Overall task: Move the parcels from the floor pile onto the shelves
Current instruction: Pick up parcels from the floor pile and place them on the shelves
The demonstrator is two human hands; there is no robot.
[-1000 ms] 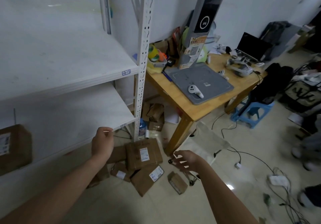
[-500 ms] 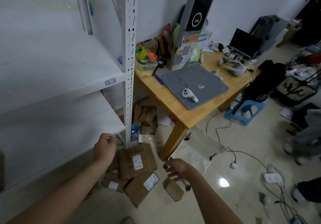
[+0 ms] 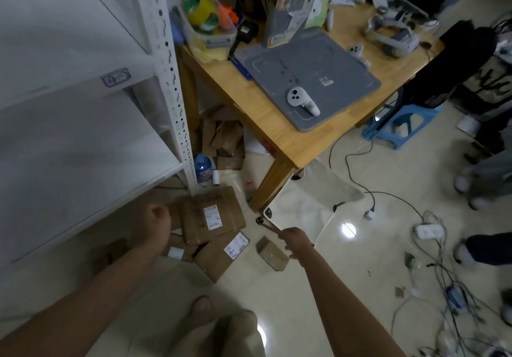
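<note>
Several brown cardboard parcels lie in a pile on the floor by the shelf post. The largest parcel (image 3: 213,215) lies on top with a white label. A flat labelled parcel (image 3: 221,254) sits in front of it, and a small parcel (image 3: 273,254) lies apart to the right. My left hand (image 3: 153,223) hangs over the pile's left edge, its fingers curled and holding nothing. My right hand (image 3: 295,241) reaches down just above the small parcel's right end, fingers relaxed. The white shelves (image 3: 83,162) at left show bare boards.
A wooden table (image 3: 277,135) with a grey mat and clutter stands right of the shelf post (image 3: 180,123). A folded pale chair (image 3: 310,198) lies by its leg. Cables and a power strip (image 3: 426,230) spread at right. More boxes (image 3: 224,137) sit under the table.
My view has tipped down and moved closer to the pile. Both hands have dropped lower, the right one from beside the chair frame down to the small parcel.
</note>
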